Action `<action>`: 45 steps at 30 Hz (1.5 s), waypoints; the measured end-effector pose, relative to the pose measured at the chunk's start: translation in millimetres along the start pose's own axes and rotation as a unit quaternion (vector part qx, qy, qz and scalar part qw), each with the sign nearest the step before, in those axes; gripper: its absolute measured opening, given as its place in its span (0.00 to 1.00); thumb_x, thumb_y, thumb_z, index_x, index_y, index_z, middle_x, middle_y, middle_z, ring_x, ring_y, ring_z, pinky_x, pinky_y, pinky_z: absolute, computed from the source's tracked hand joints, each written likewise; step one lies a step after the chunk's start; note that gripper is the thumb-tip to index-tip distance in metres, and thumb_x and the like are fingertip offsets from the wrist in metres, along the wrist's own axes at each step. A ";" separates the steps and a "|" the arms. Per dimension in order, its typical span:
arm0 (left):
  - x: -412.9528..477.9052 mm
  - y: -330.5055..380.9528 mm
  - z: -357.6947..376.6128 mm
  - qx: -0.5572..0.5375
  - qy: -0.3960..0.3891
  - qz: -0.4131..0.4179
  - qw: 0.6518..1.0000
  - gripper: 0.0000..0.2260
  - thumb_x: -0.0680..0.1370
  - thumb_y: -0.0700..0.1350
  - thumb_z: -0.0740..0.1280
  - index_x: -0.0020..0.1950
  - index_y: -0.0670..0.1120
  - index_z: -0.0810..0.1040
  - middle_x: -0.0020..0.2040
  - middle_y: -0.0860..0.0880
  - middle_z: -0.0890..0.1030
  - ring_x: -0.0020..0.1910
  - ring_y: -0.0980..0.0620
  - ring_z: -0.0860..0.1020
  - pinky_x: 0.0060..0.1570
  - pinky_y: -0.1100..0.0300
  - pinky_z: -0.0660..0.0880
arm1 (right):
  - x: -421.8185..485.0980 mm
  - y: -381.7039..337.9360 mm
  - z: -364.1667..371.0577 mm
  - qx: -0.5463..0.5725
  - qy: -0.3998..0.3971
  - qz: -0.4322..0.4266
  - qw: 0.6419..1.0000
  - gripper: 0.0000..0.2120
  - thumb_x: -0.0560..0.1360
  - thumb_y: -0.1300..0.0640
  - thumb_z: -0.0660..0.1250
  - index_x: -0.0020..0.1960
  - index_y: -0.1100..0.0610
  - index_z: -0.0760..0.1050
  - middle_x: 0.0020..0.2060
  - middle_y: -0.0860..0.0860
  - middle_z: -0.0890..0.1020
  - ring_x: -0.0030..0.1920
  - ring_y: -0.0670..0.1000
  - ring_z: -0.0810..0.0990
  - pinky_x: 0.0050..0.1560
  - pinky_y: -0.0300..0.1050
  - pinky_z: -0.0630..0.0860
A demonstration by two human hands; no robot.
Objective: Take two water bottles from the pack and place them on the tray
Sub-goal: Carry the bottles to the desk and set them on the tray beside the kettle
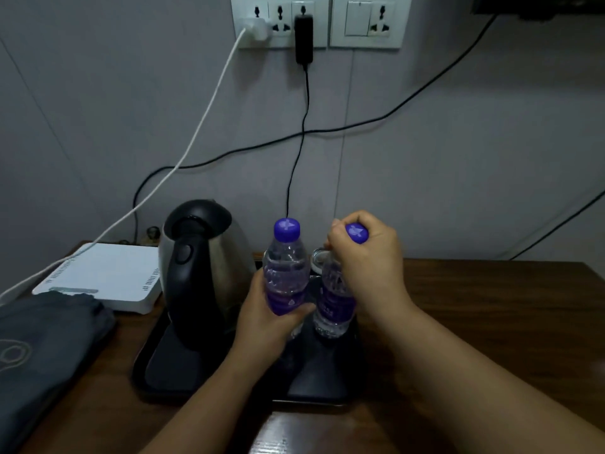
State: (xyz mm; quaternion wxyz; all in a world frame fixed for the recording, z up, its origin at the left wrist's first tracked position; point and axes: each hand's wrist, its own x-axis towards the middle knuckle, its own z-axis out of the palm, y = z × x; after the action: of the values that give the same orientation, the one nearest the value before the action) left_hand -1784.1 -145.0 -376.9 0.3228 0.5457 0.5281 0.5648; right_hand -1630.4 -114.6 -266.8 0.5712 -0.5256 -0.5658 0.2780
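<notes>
Dark wood table [491,306] sitting against grey wall, sockets [281,21] above. Black tray [157,371] carrying kettle [199,267]. Left hand [265,319] gripping left bottle [286,270]; right hand [366,257] gripping right bottle [334,306], both over tray's right half.

Each hand [262,319] [366,253] holds a water bottle [286,273] [334,309] over the black tray [170,365].

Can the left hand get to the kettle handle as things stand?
Probably not right away: the left hand is wrapped around a water bottle over the tray. The kettle handle sits just to its left, facing the camera with nothing in front, so once the bottle is released the way looks free.
</notes>
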 end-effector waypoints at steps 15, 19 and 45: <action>31.8 -29.4 9.4 -0.005 -0.016 0.016 1.000 0.32 0.67 0.39 0.82 0.65 0.54 0.74 0.54 0.57 0.85 0.52 0.59 0.85 0.41 0.70 0.79 | 17.3 22.2 16.1 0.002 -0.040 -0.046 0.998 0.12 0.74 0.44 0.71 0.39 0.53 0.78 0.34 0.52 0.86 0.34 0.50 0.86 0.37 0.49 0.84; 29.6 -28.8 8.5 0.000 -0.029 0.015 0.999 0.35 0.68 0.42 0.82 0.69 0.53 0.69 0.58 0.54 0.83 0.53 0.64 0.83 0.42 0.72 0.79 | 18.0 23.2 17.9 -0.053 -0.062 -0.067 0.994 0.13 0.75 0.44 0.70 0.41 0.53 0.75 0.37 0.54 0.86 0.38 0.55 0.85 0.41 0.51 0.81; -5.1 -34.1 1.2 0.053 -0.064 0.014 0.996 0.24 0.69 0.54 0.75 0.61 0.73 0.74 0.56 0.64 0.85 0.54 0.64 0.84 0.46 0.73 0.77 | -63.2 127.0 -7.7 -0.068 -0.174 0.038 0.982 0.34 0.74 0.52 0.75 0.58 0.16 0.63 0.53 0.21 0.78 0.55 0.25 0.76 0.48 0.26 0.73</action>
State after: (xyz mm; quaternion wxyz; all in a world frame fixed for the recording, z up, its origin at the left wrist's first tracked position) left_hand -1789.1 -141.5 -410.9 0.3186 0.6040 0.5281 0.5048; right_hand -1601.0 -137.2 -403.9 0.4163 -0.5281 -0.6535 0.3476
